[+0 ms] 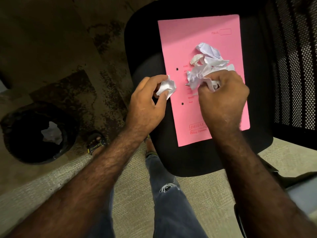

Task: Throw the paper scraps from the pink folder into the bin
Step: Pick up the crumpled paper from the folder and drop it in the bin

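Gathering crumpled paper off the folder, one wad already in hand.

The pink folder (202, 79) lies flat on the black chair seat (257, 100), serving as a tray. The left hand (147, 103) is curled around a paper wad (167, 87) at the folder's left edge; the right hand (223, 100) pinches into the paper scraps (205, 64) piled mid-folder, likely to lift several together. The bin (37, 133) stands on the floor to the left, paper inside.

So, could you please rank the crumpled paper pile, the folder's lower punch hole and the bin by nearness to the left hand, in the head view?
From the left hand:
1. Lower punch hole, just right.
2. Paper pile, upper right.
3. Bin, far left, on the floor.
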